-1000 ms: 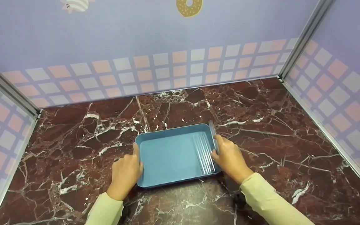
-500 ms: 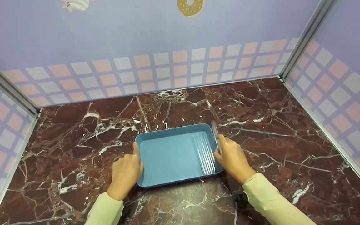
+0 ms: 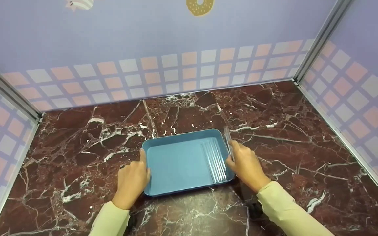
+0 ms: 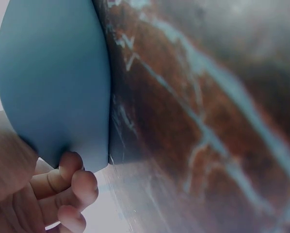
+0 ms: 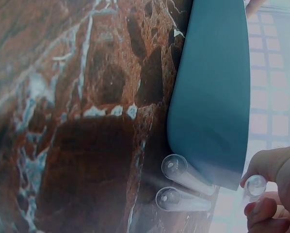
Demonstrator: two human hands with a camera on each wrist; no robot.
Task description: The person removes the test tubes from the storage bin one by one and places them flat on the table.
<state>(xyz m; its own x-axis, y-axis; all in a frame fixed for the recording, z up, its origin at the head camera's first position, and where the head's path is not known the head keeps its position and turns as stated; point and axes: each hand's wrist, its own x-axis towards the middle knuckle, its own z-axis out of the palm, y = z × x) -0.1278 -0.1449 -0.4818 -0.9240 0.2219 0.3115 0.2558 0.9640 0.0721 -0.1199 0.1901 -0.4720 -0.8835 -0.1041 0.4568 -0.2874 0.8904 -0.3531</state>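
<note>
A shallow blue tray (image 3: 179, 164) rests on the marbled table, and several clear test tubes (image 3: 216, 162) lie side by side along the right of its floor. My left hand (image 3: 132, 180) grips the tray's left wall, index finger stretched along the rim and thumb on the inner side. In the left wrist view its other fingers (image 4: 84, 187) curl loosely beside the outer wall. Just outside the right rim, my right hand (image 3: 246, 164) pinches another clear test tube (image 5: 255, 185) between thumb and fingers. Two more test tubes (image 5: 184, 200) show beside the tray's outer wall, low by the table.
Dark red marble-patterned table surface (image 3: 110, 131) surrounds the tray. A lilac back wall (image 3: 143, 39) with pastel squares closes off the far side. Side panels (image 3: 366, 85) stand at left and right, joined by metal corner posts (image 3: 320, 39).
My right hand has shifted slightly to the right with the test tube, widening the gap to the tray's right rim. The left hand and the tray stay in place.
</note>
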